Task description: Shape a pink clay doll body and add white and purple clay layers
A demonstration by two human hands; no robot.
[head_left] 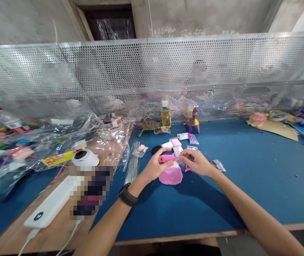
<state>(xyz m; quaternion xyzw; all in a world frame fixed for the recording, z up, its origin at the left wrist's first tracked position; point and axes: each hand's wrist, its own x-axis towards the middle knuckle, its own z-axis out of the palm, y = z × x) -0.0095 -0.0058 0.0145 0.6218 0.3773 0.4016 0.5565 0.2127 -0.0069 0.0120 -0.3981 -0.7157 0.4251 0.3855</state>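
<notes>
My left hand [154, 166], with a dark watch on its wrist, grips a small packet of bright pink clay [168, 158] between thumb and fingers. At the packet's clear end, the fingers of my right hand [197, 163] are pinched together on the film. Just below both hands, a larger pink clay piece [171, 176] rests on the blue table, with a paler lump at its top partly hidden by my hands. Behind my fingers lie white clay packets [167, 145], a light pink packet [175, 142] and a purple packet [193, 138].
A bottle of yellow liquid [166, 115] stands at the back beside a brown and purple clay figure [193, 122] and a green one [150, 125]. Thin wires [133, 167] lie left of my hands. Farther left are a white camera [85, 158] and a power bank [52, 202].
</notes>
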